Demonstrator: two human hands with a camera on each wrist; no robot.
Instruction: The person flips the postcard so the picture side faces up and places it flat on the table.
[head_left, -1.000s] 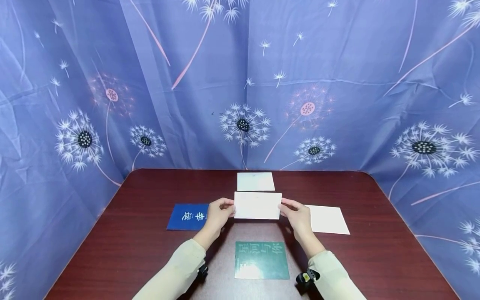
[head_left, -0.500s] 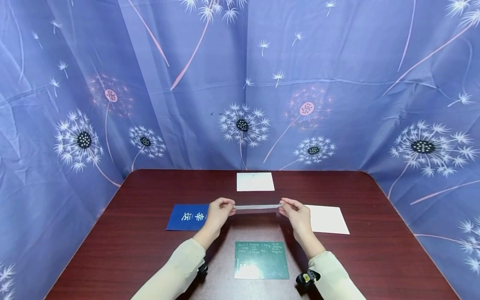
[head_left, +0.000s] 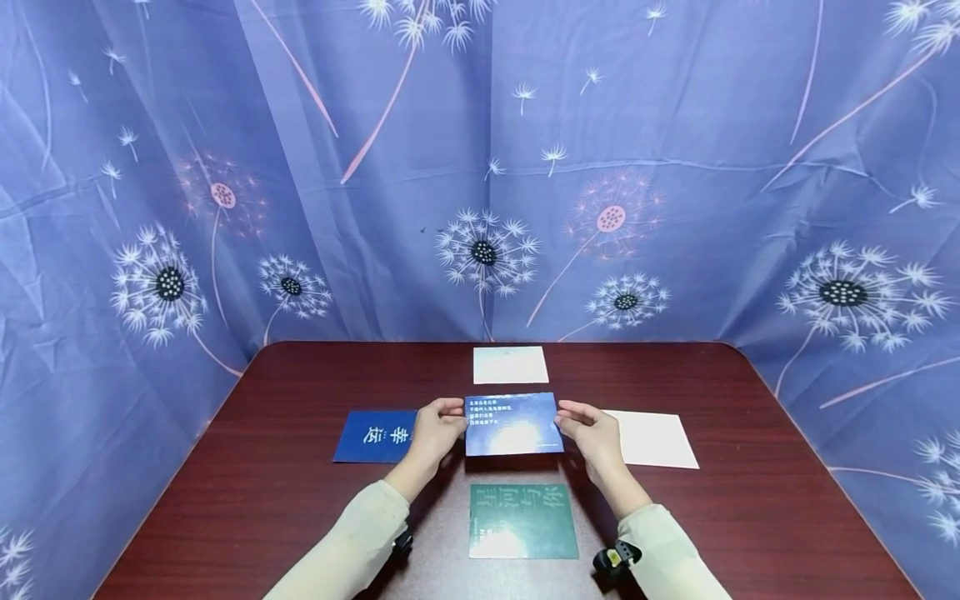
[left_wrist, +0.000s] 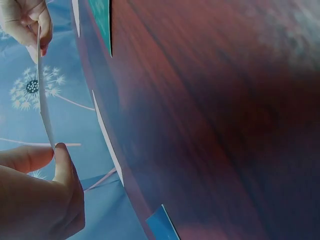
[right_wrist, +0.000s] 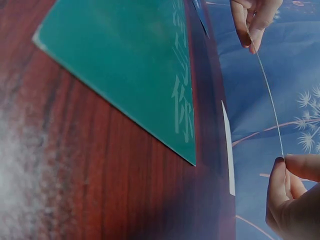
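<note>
In the frame's lower middle, the left grip [head_left: 437, 429] and right grip [head_left: 592, 435] pinch a blue card [head_left: 513, 423]. A green card [head_left: 522, 521] lies nearer the bottom.

Head view gives me glossy dark red-brown wood-grained tabletop [head_left: 750, 517], far corners rounded. Lying on it, I see blue rectangular card [head_left: 369, 436] at left, white characters on it, right end hidden from me; white rectangular card [head_left: 658, 440] at right; second white rectangular card [head_left: 511, 365] near far edge; green rectangular card [head_left: 522, 515] nearest me, pale characters, glare.
</note>
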